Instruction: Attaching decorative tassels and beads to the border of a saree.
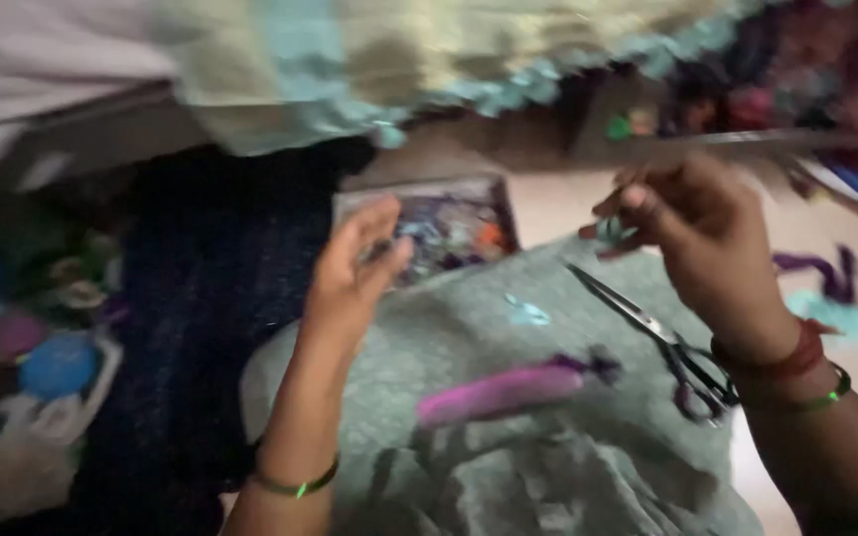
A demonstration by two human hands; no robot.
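Observation:
The picture is motion-blurred. My left hand (355, 268) is raised over a grey-green cloth (508, 467) on my lap, fingers apart and holding nothing that I can see. My right hand (692, 233) is lifted at the right, with its fingertips pinched on a small teal scrap (610, 233). A pair of scissors (662, 342) lies on the cloth just below the right hand. Between my arms, a pink and purple elongated piece (508, 389) rests on the cloth. Both wrists wear bangles.
A shallow box of coloured scraps (449, 230) sits beyond the cloth. A dark blue cloth (201, 298) lies to the left, beside bags with coloured balls (52, 367). Purple (826, 273) and teal (851, 320) scraps lie at right. Pale fabric with teal trim (399, 60) hangs above.

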